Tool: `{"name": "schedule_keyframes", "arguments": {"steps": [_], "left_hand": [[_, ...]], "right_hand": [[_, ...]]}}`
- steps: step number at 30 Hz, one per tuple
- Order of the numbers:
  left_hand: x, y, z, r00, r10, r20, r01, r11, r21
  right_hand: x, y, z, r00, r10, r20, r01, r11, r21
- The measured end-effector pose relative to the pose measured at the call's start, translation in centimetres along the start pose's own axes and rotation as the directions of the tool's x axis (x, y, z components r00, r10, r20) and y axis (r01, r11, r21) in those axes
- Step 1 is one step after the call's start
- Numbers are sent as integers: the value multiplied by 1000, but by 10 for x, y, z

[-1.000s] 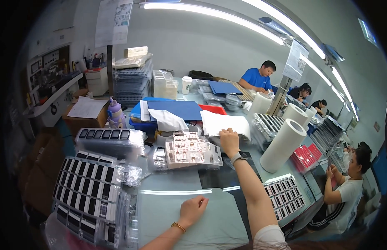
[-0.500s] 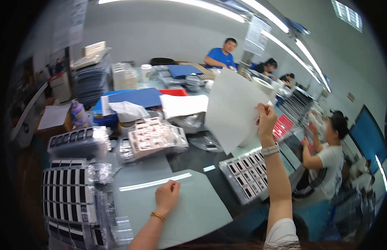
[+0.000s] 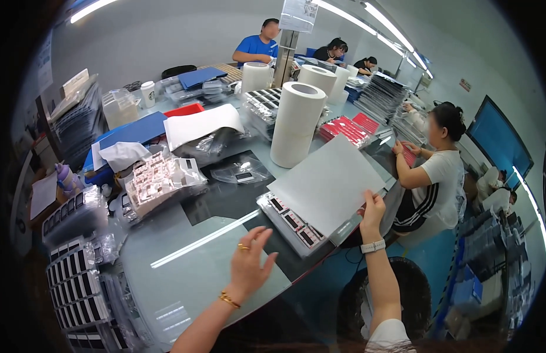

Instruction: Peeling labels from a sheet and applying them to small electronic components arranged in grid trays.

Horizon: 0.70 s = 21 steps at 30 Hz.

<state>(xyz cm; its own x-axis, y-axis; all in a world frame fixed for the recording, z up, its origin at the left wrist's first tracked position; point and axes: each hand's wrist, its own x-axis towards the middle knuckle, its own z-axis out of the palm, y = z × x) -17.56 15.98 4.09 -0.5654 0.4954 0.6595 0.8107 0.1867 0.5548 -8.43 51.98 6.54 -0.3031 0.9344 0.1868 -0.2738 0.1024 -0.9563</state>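
My right hand [image 3: 371, 213] pinches the right edge of a white sheet [image 3: 334, 185], thumb and fingers closed on it. Most of a clear plastic tray [image 3: 291, 225] lies hidden beneath that sheet. Along the tray's left edge a row of small black-and-white parts still shows. Whether the whole sheet rests on the tray I cannot tell. My left hand [image 3: 250, 259], with its fingers spread and nothing in them, hovers by a pale glass plate [image 3: 193, 253] left of the tray.
White rolls [image 3: 296, 123] stand behind the sheet. Trays of black strips [image 3: 79, 279] are stacked at the left, below a pile of pinkish parts [image 3: 158, 176]. Blue folders [image 3: 132, 129] lie farther back. A co-worker [image 3: 431, 159] sits at the right; a black bin [image 3: 384, 294] stands below the table edge.
My right hand has come down with the white sheet, from upright in the air to over the tray. My left hand has gone from closed to spread. The view has turned right.
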Motion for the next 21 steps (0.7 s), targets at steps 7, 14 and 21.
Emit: {"name": "schedule_keyframes", "arguments": {"steps": [7, 14, 21], "left_hand": [[9, 20, 53, 947, 131, 292, -152, 987, 53], [0, 9, 63, 926, 127, 355, -162, 984, 69], [0, 11, 64, 907, 142, 395, -179, 982, 58]], "right_hand": [[-17, 26, -13, 991, 76, 106, -71, 996, -51], [16, 31, -42, 995, 33, 91, -19, 989, -150], [43, 48, -63, 994, 62, 93, -28, 945, -325]]}}
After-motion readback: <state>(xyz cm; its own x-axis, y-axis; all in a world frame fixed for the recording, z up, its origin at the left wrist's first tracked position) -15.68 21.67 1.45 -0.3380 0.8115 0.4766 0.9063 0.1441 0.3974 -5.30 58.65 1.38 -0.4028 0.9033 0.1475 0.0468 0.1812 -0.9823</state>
